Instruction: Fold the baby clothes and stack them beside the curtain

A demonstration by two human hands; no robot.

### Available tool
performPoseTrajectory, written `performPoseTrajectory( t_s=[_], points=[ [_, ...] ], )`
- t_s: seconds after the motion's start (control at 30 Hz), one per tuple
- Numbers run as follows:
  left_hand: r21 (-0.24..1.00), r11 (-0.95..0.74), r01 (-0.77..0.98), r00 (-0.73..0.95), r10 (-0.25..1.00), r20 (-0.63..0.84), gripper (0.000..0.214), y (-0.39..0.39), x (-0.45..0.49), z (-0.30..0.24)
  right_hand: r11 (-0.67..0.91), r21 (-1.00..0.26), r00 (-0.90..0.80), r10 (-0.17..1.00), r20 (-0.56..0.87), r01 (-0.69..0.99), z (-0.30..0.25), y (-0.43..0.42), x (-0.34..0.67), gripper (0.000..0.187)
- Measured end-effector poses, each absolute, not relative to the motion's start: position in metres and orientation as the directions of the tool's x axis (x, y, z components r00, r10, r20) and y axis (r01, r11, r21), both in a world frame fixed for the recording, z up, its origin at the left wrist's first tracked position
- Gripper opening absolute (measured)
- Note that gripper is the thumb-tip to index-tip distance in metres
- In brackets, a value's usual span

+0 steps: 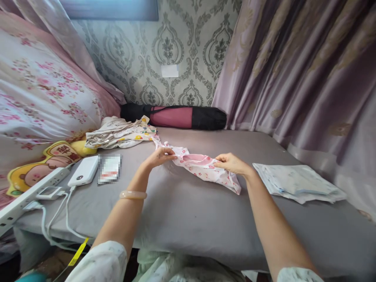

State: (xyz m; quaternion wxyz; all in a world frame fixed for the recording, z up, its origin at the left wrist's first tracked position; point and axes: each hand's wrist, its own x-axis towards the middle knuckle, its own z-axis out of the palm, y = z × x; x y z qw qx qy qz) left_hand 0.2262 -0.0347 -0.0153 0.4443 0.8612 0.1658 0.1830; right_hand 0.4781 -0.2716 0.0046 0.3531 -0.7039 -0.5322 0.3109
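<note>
A small white garment with pink prints (pixel 202 169) stretches between my two hands over the grey-covered surface. My left hand (pixel 161 156), on an arm with a pale bangle, pinches the garment's left part. Fingers and thumb of my right hand (pixel 232 162) are closed on its right part. Between them the neckline or opening shows a pink inside. The right end of the cloth hangs to a corner below my right hand. Behind my left hand, a pile of clothes (pixel 120 133) with a yellow-printed piece lies close to the garment's far end.
Folded white cloths (pixel 296 182) lie at the right. At the left are a white power bank (pixel 84 171), a blurred-out packet (pixel 109 168), a power strip (pixel 35 196) with cables and a yellow plush (pixel 38 172). A black and maroon roll bag (pixel 173 116) lies along the wall.
</note>
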Motion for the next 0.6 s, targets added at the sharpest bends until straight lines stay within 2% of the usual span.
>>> performPoseTrajectory(
  t_s=[0.2, 0.4, 0.5, 0.6],
  points=[
    [0.780, -0.625, 0.040, 0.844, 0.439, 0.309, 0.037, -0.052, 0.210, 0.049, -0.095, -0.848, 0.249, 0.968, 0.044, 0.521, 0.052, -0.283, 0.468, 0.043],
    [0.621, -0.781, 0.064, 0.827, 0.390, 0.405, 0.033, -0.061, 0.204, 0.126, -0.014, -0.844, 0.207, 0.972, 0.115, 0.535, 0.122, -0.291, 0.469, 0.041],
    [0.548, -0.833, 0.075, 0.830, 0.357, 0.429, 0.031, -0.058, 0.199, 0.160, 0.001, -0.758, 0.211, 0.960, 0.184, 0.653, 0.156, -0.295, 0.474, 0.039],
    [0.467, -0.879, 0.095, 0.838, 0.324, 0.440, 0.029, -0.051, 0.196, 0.182, -0.053, -0.611, 0.260, 0.931, 0.255, 0.790, 0.181, -0.298, 0.477, 0.033]
  ],
)
